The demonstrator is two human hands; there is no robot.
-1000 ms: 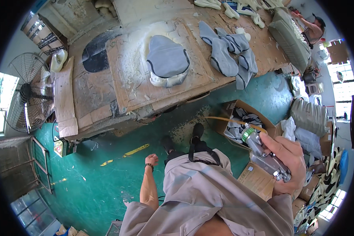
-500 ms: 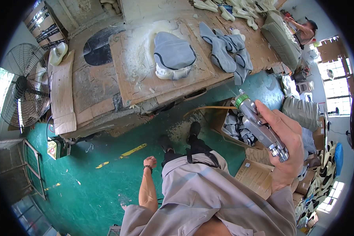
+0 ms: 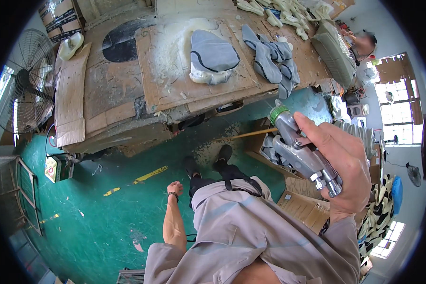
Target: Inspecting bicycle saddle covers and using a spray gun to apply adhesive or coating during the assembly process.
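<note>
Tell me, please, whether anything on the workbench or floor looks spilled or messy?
Yes. Whitish residue is spread over the cardboard sheet beside the grey shoe upper, and a pale dusty patch marks the green floor below the bench edge.

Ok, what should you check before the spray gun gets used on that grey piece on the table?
1. Grip: right hand wraps the spray gun. Ok.
2. Aim: nozzle points up and away, not at the grey piece. Not ok.
3. Distance: gun is raised near the head, far from the table. Not ok.
4. Left hand: hangs by the side, away from the nozzle. Ok.
5. Other person: beside the table's far end. Cannot tell if safely out of the spray.
6. Paint or glue in the gun: cannot tell.
</note>
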